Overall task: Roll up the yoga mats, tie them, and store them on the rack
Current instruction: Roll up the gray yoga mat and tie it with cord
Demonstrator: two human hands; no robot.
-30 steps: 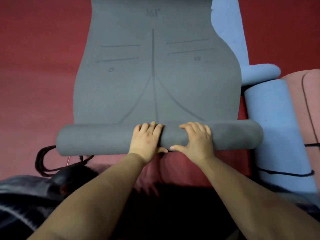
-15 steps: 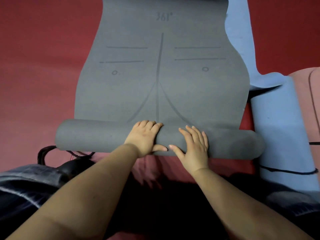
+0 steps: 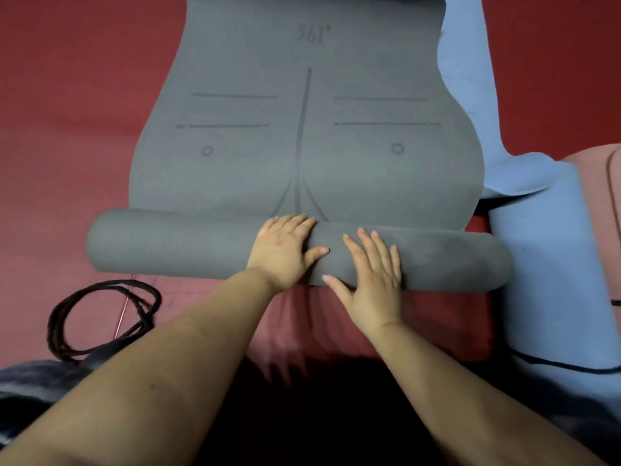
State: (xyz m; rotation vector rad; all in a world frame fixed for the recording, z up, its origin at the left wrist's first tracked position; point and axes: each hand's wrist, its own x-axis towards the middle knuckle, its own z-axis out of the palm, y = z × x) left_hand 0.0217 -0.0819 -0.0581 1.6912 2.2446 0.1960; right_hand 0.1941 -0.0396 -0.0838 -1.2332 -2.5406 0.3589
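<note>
Pressing on the rolled end of the grey foam yoga mat, both hands flat.
Left hand and right hand are laid side by side on the roll's middle, fingers spread, nothing pinched. Mat is half unrolled on red floor; black looped strap left of roll, blue rolled mat touching its right end.

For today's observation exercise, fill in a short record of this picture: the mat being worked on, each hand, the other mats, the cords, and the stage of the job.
grey mat: partly rolled, the roll nearest the person, the rest flat on the red floor
left hand: flat on top of the roll, fingers straight
right hand: flat on the roll, fingers spread
blue mat: rolled, to the right, with a black cord around it
pink mat: at the far right edge
black cords: looped loose on the floor, left
stage: rolling, not yet tied
</note>
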